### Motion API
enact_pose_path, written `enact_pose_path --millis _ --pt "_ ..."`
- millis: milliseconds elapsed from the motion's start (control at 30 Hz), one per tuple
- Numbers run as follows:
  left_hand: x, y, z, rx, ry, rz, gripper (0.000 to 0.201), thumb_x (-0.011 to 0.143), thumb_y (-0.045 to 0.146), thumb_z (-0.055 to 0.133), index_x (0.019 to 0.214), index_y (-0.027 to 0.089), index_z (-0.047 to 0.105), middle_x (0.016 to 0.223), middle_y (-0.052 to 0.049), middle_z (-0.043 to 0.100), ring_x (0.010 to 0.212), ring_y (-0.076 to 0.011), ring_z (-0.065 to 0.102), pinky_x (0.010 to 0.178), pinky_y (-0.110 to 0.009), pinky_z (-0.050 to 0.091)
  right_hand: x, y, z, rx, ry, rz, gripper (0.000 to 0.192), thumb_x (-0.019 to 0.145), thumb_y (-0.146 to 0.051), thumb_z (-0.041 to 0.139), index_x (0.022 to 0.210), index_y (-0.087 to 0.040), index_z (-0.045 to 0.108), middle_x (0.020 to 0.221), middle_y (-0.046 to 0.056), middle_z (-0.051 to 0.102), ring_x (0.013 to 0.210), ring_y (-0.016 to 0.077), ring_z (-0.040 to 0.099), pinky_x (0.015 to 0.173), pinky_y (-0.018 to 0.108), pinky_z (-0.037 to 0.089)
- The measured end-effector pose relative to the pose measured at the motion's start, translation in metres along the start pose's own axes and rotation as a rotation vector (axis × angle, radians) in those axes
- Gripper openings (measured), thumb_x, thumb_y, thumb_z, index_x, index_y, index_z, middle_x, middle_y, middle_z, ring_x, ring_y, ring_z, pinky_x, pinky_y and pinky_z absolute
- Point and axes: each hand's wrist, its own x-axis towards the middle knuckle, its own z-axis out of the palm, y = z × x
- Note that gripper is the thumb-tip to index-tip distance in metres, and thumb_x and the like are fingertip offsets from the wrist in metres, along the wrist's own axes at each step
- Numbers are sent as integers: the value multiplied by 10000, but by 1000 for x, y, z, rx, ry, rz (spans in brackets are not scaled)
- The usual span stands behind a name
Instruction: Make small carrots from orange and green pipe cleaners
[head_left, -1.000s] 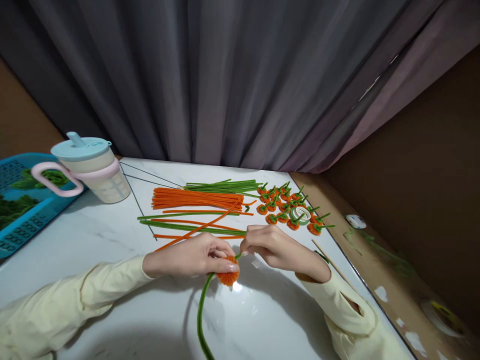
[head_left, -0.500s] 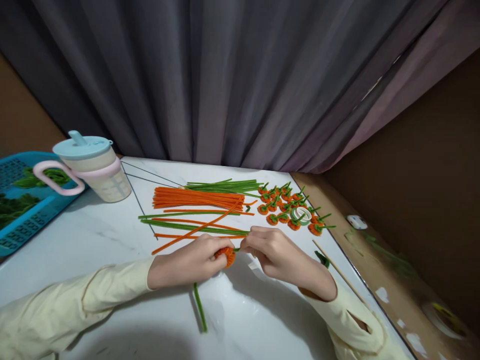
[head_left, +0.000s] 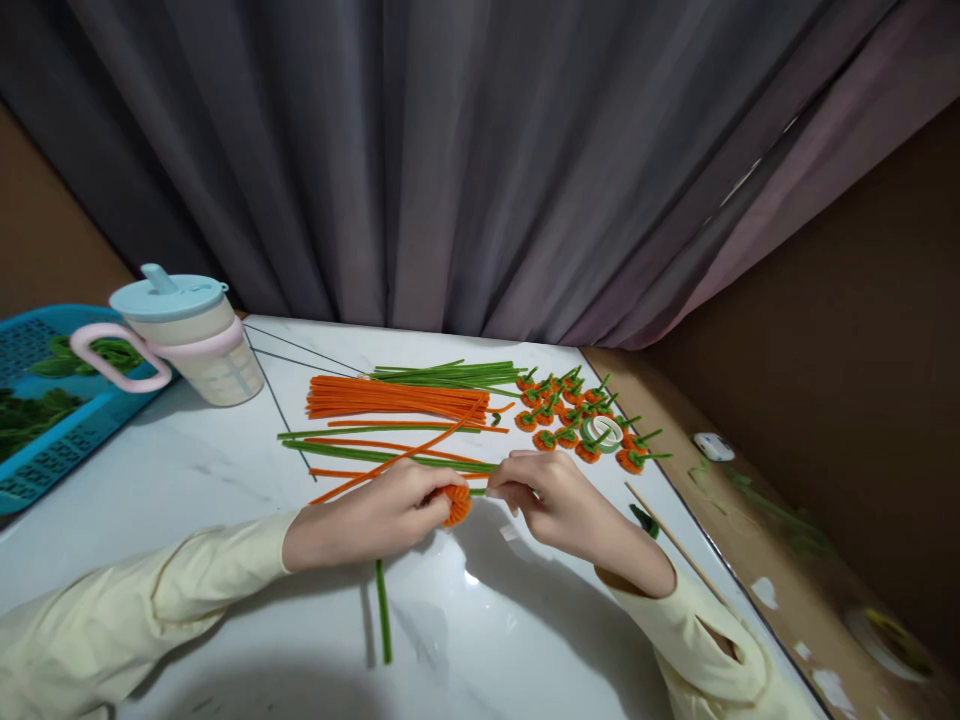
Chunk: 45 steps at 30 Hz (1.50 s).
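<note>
My left hand (head_left: 401, 508) is closed around a small orange pumpkin made of pipe cleaners (head_left: 456, 506), its ribbed side facing right. Below that hand hangs a length of green pipe cleaner (head_left: 384, 615); its upper end is hidden. A short green stem (head_left: 478, 492) runs from the pumpkin to my right hand (head_left: 546, 497), whose thumb and fingers pinch its end. Just beyond my hands lie loose orange and green pipe cleaners (head_left: 375, 452) and a thick bundle of orange ones (head_left: 397, 398). Behind that bundle are more green pipe cleaners (head_left: 457, 374).
Several finished orange pumpkins with green stems (head_left: 559, 410) cluster at the back right, around a tape roll (head_left: 602, 432). A thin stick (head_left: 679, 545) lies along the right edge. At left stand a lidded cup (head_left: 199, 340) and a blue basket (head_left: 112, 432) with greenery. A curtain (head_left: 420, 170) hangs behind.
My left hand has turned slightly, showing more of the pumpkin's ribbed face. The hanging green end has swung left. My right hand has shifted a little right along the stem.
</note>
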Motion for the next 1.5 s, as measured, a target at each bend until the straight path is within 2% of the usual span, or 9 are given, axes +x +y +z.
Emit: enact_pose_path --millis 267,433,533,633,733,867,1100,1300,1500 --pt "-2 0 0 101 46 35 269 862 148 369 937 178 625 683 18 601 614 -115 540 576 -208 392 -2 -4 -4 133 -84 137 218 710 5 452 677 -150 602 556 -13 577 512 90 488 518 191 346" --pt "-6 -9 10 306 256 216 266 919 143 343 1076 165 556 1018 -82 650 940 -197 607 812 -321 477 -1 -10 3 700 -281 399 167 854 -269 513 734 -154 528 559 2 605 485 96 524 500 206 395" --pt "-7 -12 14 328 372 302 256 914 138 350 1105 143 519 1102 -120 626 1030 -217 592 890 -356 471 2 -11 13 1023 -252 455 330 827 -454 567 747 -135 550 674 57 667 553 119 602 566 244 451" --pt "-8 -3 9 165 378 215 217 892 146 397 1081 151 503 1036 -93 642 930 -181 623 828 -308 497 5 -11 16 1098 -177 477 374 778 -486 628 776 -113 606 724 69 679 625 143 645 653 279 492" --pt "-8 9 -4 -38 237 98 239 852 260 533 1072 172 507 999 -62 652 911 -175 626 795 -285 503 3 -13 10 947 -92 407 331 832 -442 584 775 -120 629 693 46 669 643 141 648 671 265 495" --pt "-6 14 -23 -156 38 8 402 879 380 526 1251 232 485 1191 -60 618 1096 -187 573 877 -288 471 -4 -22 -2 463 -15 169 250 926 -264 454 791 -143 626 703 38 673 635 124 624 627 223 453" --pt "-7 15 -34 -12 -48 156 342 826 319 625 1154 224 614 1111 -61 659 1009 -192 598 874 -289 454 -15 -34 -3 -380 59 -307 325 904 -43 279 863 -113 594 631 51 569 568 165 463 535 288 347" --pt "-10 16 -25 64 46 300 251 853 219 575 1090 172 645 961 -69 697 766 -148 641 677 -221 491 -16 -42 0 -559 87 -403 315 935 -90 295 887 -84 607 644 69 551 594 178 447 552 312 351" --pt "-11 15 -19 60 228 430 212 879 159 532 1064 156 636 1064 -96 675 974 -175 634 857 -259 492 -19 -41 4 -303 98 -154 275 873 -66 323 851 -115 593 630 58 571 556 160 467 518 276 331"
